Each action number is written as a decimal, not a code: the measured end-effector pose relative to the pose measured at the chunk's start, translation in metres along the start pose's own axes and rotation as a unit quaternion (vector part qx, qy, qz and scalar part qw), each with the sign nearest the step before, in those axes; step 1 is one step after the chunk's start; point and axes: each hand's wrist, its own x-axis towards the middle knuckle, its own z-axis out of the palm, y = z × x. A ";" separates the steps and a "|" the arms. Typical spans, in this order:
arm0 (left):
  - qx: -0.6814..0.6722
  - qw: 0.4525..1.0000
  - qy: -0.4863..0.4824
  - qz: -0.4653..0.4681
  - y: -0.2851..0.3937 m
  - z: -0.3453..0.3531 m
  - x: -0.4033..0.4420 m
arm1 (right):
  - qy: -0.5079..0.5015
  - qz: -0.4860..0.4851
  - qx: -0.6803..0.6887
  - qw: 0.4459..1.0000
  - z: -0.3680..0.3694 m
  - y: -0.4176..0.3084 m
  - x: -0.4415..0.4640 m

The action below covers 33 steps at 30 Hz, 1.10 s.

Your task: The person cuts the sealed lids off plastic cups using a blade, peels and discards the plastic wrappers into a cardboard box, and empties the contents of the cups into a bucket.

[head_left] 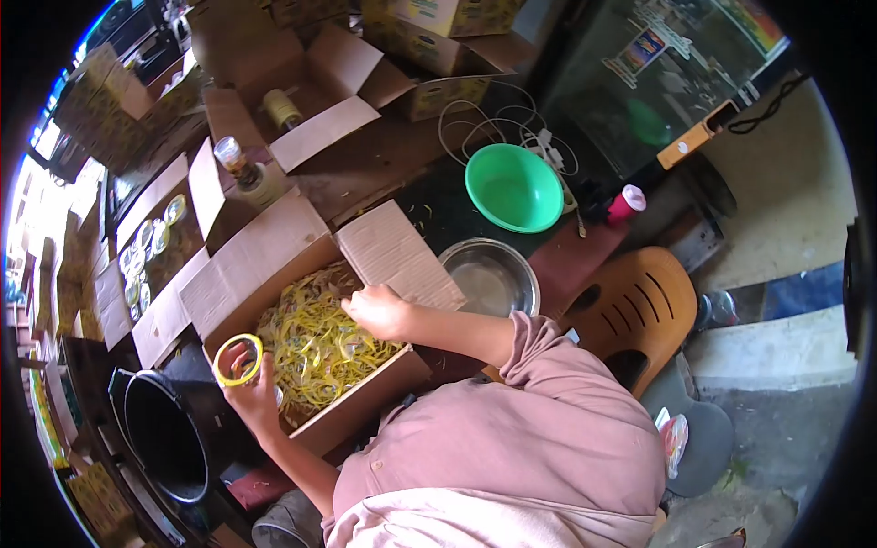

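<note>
My left hand (248, 388) is at the left side of an open cardboard box (315, 431), with its fingers around a round, see-through item with a yellow rim (257, 349). Inside the box lies a tangled heap of thin yellow strips (315, 356), with some clear, shiny pieces among them. Over the far right part of the heap is my right hand (376, 312), its fingers curled inward beside a raised box flap (397, 256). What those fingers hold, if anything, is hidden.
A green bowl (514, 187) and a metal bowl (493, 279) stand beyond my right arm. At the left is a black bucket (164, 437). Another carton with several round clear containers (146, 251) sits further left. An orange chair (639, 315) is at the right.
</note>
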 end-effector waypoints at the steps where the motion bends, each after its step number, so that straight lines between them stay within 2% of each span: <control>1: -0.017 1.000 -0.007 -0.011 -0.002 0.000 0.000 | -0.026 -0.013 0.014 0.999 -0.001 0.006 0.000; 3: -0.038 0.998 -0.012 -0.038 0.001 0.000 0.000 | 0.028 -0.048 0.137 0.989 -0.008 0.017 -0.005; 4: -0.024 0.999 -0.011 -0.022 -0.003 0.000 0.001 | 0.055 -0.067 0.196 0.977 -0.018 0.021 -0.010; 5: -0.009 1.000 -0.009 -0.005 -0.011 -0.001 0.003 | 0.030 -0.085 0.281 0.956 -0.031 0.025 -0.016; 8: 0.018 1.000 -0.014 0.005 -0.009 0.000 0.007 | -0.019 -0.020 0.452 0.892 -0.025 0.031 -0.016; 9: 0.016 1.000 -0.013 -0.003 -0.007 0.001 0.007 | 0.089 -0.014 0.323 0.942 -0.015 0.027 -0.017; 10: 0.015 1.000 -0.013 -0.010 -0.006 0.003 0.008 | 0.086 -0.017 0.344 0.935 -0.007 0.026 -0.017; 13: -0.012 1.000 -0.013 -0.009 -0.010 0.007 0.009 | 0.067 -0.031 0.409 0.909 -0.011 0.024 -0.021; 19: -0.039 0.998 -0.028 -0.039 -0.005 0.014 0.014 | 0.017 -0.038 0.590 0.806 -0.009 0.030 -0.015; 21: -0.051 0.998 -0.024 -0.027 -0.005 0.015 0.015 | 0.118 0.016 0.377 0.919 0.000 0.025 -0.015; 22: -0.065 0.998 -0.014 -0.016 -0.003 0.017 0.016 | 0.167 0.042 0.258 0.951 0.002 0.023 -0.014; 23: -0.080 0.997 -0.004 -0.005 -0.003 0.018 0.017 | 0.125 0.017 0.426 0.896 0.001 0.026 -0.013; 26: -0.093 0.995 -0.002 -0.025 -0.005 0.013 0.021 | 0.055 -0.031 0.571 0.818 -0.026 0.023 -0.022; 27: -0.095 0.995 0.014 -0.015 -0.005 0.013 0.019 | 0.013 -0.043 0.649 0.759 -0.014 0.025 -0.014; 28: -0.098 0.995 0.030 -0.005 -0.005 0.013 0.018 | 0.017 -0.069 0.716 0.695 0.006 0.026 -0.003; 29: -0.100 0.994 0.048 0.006 -0.005 0.013 0.017 | 0.066 -0.038 0.536 0.841 0.013 0.025 -0.003; 30: -0.095 0.994 0.054 0.003 -0.007 0.012 0.015 | 0.111 -0.008 0.325 0.939 0.016 0.022 -0.003; 31: -0.089 0.994 0.063 -0.001 -0.011 0.011 0.012 | 0.160 -0.038 0.060 0.985 0.020 0.017 -0.004; 33: -0.088 0.994 0.072 -0.009 -0.015 0.003 0.001 | 0.150 -0.035 0.328 0.932 0.008 0.005 -0.014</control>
